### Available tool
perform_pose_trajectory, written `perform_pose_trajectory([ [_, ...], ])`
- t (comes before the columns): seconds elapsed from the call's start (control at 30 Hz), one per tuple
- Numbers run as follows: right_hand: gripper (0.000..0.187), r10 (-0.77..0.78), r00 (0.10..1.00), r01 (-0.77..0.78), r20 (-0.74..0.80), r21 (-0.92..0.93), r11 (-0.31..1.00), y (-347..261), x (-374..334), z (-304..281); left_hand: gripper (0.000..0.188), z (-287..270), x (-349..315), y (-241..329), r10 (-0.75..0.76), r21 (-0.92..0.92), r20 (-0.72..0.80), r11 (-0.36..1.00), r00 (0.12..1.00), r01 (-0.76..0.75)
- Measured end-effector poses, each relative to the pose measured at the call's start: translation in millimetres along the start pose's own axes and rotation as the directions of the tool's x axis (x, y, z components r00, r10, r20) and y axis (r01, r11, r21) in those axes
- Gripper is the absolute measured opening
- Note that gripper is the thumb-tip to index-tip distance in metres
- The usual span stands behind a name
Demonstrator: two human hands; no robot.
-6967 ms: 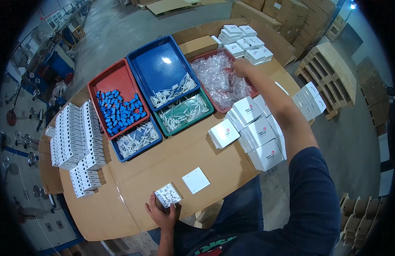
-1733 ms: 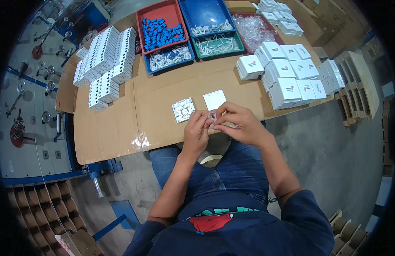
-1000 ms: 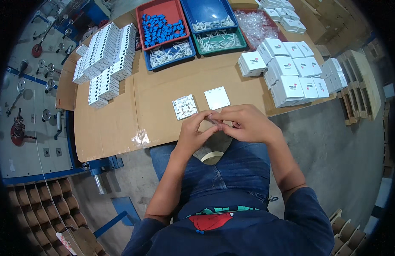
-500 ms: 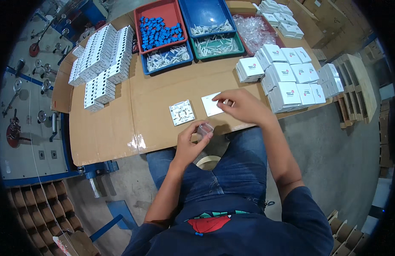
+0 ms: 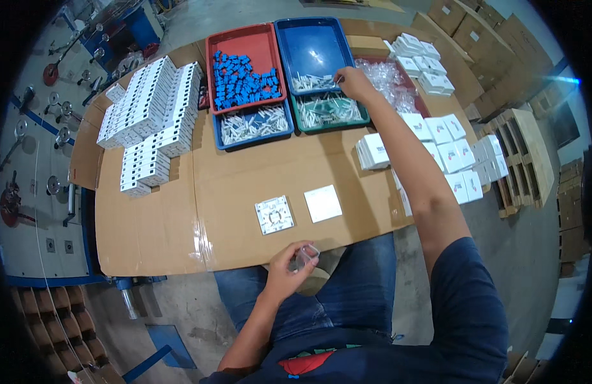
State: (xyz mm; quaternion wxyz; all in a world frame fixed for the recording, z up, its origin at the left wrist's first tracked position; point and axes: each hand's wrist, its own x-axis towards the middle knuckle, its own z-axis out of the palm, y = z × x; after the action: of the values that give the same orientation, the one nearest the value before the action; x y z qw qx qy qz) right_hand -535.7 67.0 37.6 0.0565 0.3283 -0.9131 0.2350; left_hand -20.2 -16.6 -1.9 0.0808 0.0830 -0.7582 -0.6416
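My left hand (image 5: 284,274) is closed around a small clear plastic box-like piece (image 5: 307,256) at the table's near edge. Stretched far forward, my right hand (image 5: 355,84) is at the front right corner of the upper blue tray (image 5: 309,45), beside its small white stick-like parts (image 5: 312,82). Its fingers are curled together, and what they hold is hidden. On the cardboard tabletop (image 5: 238,179) a square white moulded plate with internal fittings (image 5: 274,215) lies left of a plain white square plate (image 5: 323,203).
A red tray (image 5: 248,40) holds blue parts (image 5: 241,80). Below stand a lower blue tray (image 5: 254,145) and a green tray (image 5: 334,126) with white parts. White block stacks (image 5: 142,102) stand left; white boxes (image 5: 446,150) and clear plastic pieces (image 5: 389,83) are right.
My right hand has left the plain white plate and reached forward to the upper blue tray. My left hand keeps the clear piece. The whole view has shifted, with the table lower in it.
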Motion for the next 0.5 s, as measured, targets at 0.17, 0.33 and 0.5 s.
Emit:
perform_pose_trajectory([
  [0.17, 0.02, -0.098, 0.987, 0.107, 0.128, -0.067, 0.992, 15, 52, 34, 0.038, -8, 1, -3, -0.06, 0.014, 0.023, 0.998, 0.998, 0.06],
  [0.33, 0.029, 0.078, 0.976, -0.019, 0.201, -0.282, 0.959, 7, 73, 58, 0.042, -13, 11, -4, -0.138, -0.012, 0.047, 0.99, 0.989, 0.139],
  [0.5, 0.038, 0.088, 0.947, -0.025, 0.307, -0.206, 0.978, 7, 81, 59, 0.041, -6, 28, -11, -0.153, -0.114, 0.092, 0.98, 0.984, 0.163],
])
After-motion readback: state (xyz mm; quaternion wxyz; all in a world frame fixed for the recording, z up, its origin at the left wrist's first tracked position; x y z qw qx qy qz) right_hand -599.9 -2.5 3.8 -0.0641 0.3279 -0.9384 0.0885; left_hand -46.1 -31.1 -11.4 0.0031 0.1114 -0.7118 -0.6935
